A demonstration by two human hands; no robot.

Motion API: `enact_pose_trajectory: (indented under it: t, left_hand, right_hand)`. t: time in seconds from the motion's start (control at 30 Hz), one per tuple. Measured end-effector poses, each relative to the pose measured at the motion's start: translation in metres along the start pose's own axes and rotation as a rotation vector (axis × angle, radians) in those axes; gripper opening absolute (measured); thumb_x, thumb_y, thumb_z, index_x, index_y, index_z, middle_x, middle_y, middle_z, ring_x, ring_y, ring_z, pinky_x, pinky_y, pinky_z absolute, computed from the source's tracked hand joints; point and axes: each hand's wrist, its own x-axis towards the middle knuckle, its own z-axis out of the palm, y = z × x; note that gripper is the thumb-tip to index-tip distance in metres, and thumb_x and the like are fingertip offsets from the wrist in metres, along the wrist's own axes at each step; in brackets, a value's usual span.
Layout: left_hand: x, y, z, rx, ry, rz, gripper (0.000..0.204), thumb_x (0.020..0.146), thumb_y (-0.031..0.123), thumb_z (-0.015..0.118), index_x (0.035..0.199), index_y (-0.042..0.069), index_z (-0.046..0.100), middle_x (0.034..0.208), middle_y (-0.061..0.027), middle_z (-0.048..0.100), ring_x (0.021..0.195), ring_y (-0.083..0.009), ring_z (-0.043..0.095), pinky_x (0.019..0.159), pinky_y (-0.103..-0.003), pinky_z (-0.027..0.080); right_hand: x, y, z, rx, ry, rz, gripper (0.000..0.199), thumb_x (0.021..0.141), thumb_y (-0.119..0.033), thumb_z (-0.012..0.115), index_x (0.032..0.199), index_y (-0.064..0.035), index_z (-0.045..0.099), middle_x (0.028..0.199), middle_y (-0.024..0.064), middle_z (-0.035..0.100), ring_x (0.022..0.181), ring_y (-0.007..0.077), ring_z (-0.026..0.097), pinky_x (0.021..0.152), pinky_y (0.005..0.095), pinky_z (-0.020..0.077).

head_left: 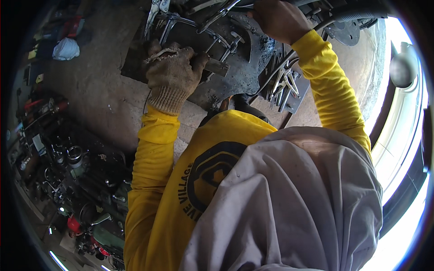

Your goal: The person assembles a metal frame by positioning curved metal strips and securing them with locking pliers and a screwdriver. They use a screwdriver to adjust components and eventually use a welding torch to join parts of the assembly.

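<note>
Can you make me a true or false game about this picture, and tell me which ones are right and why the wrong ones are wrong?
1. The left hand wears a brown knitted glove. True.
2. The right hand wears a glove too. False: the right hand is bare.
3. The shirt sleeves are yellow. True.
4. The big cloth at the bottom is bright green. False: the cloth is pale grey.
5. The silver pliers are to the right of the gloved hand in the picture. True.
</note>
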Motion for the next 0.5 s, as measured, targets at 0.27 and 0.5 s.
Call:
enact_pose_trajectory:
  t: [0.27,0.5]
  left_hand:
    - [0.008,0.008,-0.009,-0.066,0.054,-0.113,0.032,0.088,0.048,0.075,0.082,0.017,0.078,0.081,-0.0025,0.073,0.072,-0.0218,0.071,0.099,-0.044,0.050]
    - [0.007,0.010,-0.004,-0.089,-0.034,-0.192,0.035,0.090,0.049,0.072,0.082,0.016,0.078,0.080,-0.0051,0.073,0.071,-0.0234,0.071,0.104,-0.045,0.046]
  right_hand:
    - [-0.053,-0.007,-0.035,0.197,-0.021,0.255,0.021,0.100,-0.026,0.063,0.100,-0.0052,0.064,0.095,0.0172,0.068,0.085,0.0390,0.067,0.073,0.0470,0.0536]
    - [-0.096,-0.042,-0.046,0.248,0.152,0.388,0.014,0.100,-0.019,0.063,0.105,-0.0068,0.066,0.092,0.0164,0.068,0.077,0.0381,0.068,0.063,0.0453,0.0542]
